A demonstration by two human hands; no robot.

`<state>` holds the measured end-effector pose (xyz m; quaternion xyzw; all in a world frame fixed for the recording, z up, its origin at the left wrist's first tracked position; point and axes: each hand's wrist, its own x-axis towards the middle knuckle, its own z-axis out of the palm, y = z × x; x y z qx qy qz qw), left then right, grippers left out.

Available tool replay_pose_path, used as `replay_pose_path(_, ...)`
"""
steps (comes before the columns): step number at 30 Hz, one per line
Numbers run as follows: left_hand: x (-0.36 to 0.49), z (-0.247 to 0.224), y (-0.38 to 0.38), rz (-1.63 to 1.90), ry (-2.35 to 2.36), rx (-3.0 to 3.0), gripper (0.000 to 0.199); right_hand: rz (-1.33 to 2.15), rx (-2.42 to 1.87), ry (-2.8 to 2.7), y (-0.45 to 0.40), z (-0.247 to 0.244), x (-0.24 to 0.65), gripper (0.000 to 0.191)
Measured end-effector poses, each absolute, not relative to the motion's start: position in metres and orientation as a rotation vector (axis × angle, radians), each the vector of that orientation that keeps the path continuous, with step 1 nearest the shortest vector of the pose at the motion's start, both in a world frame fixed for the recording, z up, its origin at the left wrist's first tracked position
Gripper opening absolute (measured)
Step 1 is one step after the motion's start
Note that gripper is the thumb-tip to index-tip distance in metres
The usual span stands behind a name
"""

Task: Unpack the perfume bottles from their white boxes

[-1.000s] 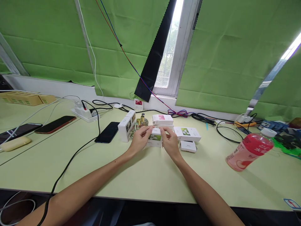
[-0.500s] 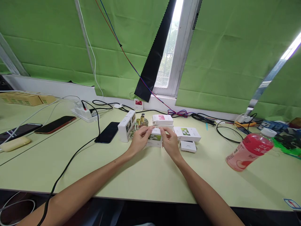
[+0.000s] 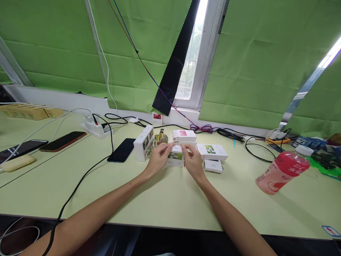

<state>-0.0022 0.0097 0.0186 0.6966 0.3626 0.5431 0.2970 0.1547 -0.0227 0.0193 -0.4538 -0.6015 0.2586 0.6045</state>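
Note:
Between my hands stands a small white perfume box with a green picture on its front. My left hand grips its left upper edge, fingers closed. At the right upper edge, my right hand pinches the same box, thumb toward me. Just behind my left hand are small glass bottles with gold caps, partly covered by the fingers. A taller white box stands left of them. To the right lie a white box with a green picture and a smaller white box.
White boxes with a pink print are stacked behind my right hand. A black phone lies left of the boxes, near a black cable. A pink drink bottle stands at the right. A power strip sits farther back.

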Motion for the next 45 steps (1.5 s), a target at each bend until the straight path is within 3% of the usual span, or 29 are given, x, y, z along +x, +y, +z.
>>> replay_pose_path(45,-0.0015,0.0191,0.004,1.379,1.04,2.04,0.033,0.513,-1.025,-1.513,-0.0233,0.0214,0.1525,0.034)
